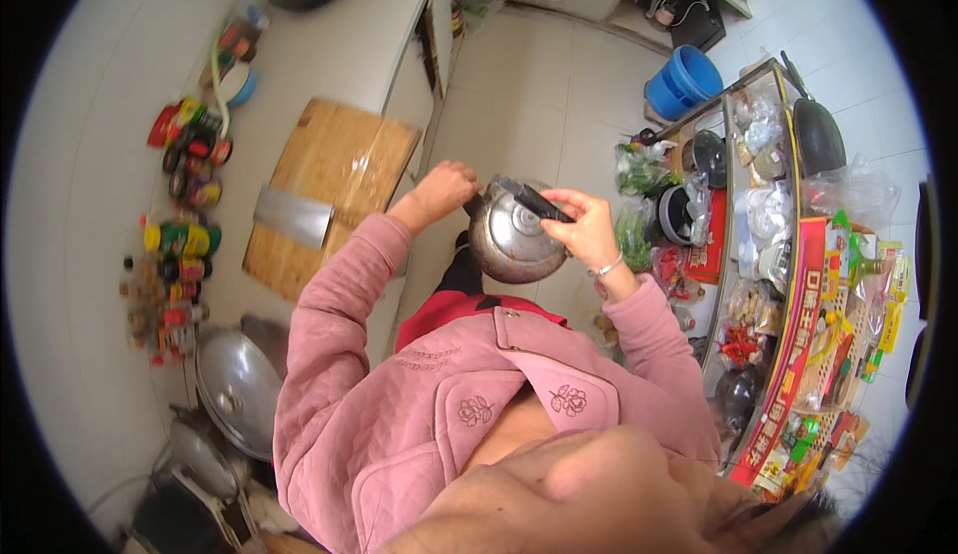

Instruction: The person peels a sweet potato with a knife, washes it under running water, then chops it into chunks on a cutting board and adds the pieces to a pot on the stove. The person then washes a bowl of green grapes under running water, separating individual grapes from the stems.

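A round metal kettle (516,236) with a lid hangs in front of my pink jacket, above the tiled floor. The fingers and thumb of my right hand (587,228) grip its black handle (533,198) from the right. On the other side, my left hand (443,189) has its fingers curled at a dark part on the kettle's rim; its fingertips are partly hidden. Left of my left forearm, a cleaver (293,215) lies flat across a wooden cutting board (329,157) on the counter.
Sauce bottles (183,239) line the wall behind the counter (314,52). A large lidded pan (238,389) stands at lower left. A blue bucket (682,82) and a shelf rack with bagged food (763,217) are to the right, with bagged greens (636,232) beside it.
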The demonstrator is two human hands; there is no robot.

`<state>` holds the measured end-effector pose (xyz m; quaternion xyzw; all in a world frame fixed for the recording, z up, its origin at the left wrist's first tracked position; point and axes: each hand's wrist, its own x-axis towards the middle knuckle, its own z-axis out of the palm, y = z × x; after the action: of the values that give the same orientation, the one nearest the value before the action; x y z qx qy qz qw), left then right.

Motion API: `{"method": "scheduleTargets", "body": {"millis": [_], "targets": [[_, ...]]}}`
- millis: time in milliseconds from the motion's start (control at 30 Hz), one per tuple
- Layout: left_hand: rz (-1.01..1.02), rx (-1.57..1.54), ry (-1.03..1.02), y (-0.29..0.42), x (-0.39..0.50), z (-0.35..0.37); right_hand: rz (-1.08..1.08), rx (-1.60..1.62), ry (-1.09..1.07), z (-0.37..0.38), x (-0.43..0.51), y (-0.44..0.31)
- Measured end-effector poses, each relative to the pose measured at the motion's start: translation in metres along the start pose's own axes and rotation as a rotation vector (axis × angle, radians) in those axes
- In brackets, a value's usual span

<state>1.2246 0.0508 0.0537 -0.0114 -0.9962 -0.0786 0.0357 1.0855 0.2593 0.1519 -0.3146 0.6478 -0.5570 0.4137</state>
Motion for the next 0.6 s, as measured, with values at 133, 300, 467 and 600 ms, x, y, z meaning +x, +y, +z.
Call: {"method": "scheduleTargets", "body": {"millis": [133,300,467,600], "targets": [[0.178,-0.151,0.074,-0.047,0.081,0.02,0.071,-0.038,0.081,-0.042,0.052,-0.003],[0.189,-0.383,0.322,-0.095,0.2,0.019,0.071,-0.1,0.267,-0.101,0.121,-0.013],[-0.077,-0.44,0.282,-0.177,0.292,0.031,0.022,-0.022,0.546,-0.176,0.19,-0.015],[-0.293,-0.512,0.181,-0.253,0.335,0.068,0.136,0.102,0.692,-0.245,0.265,-0.011]]}}
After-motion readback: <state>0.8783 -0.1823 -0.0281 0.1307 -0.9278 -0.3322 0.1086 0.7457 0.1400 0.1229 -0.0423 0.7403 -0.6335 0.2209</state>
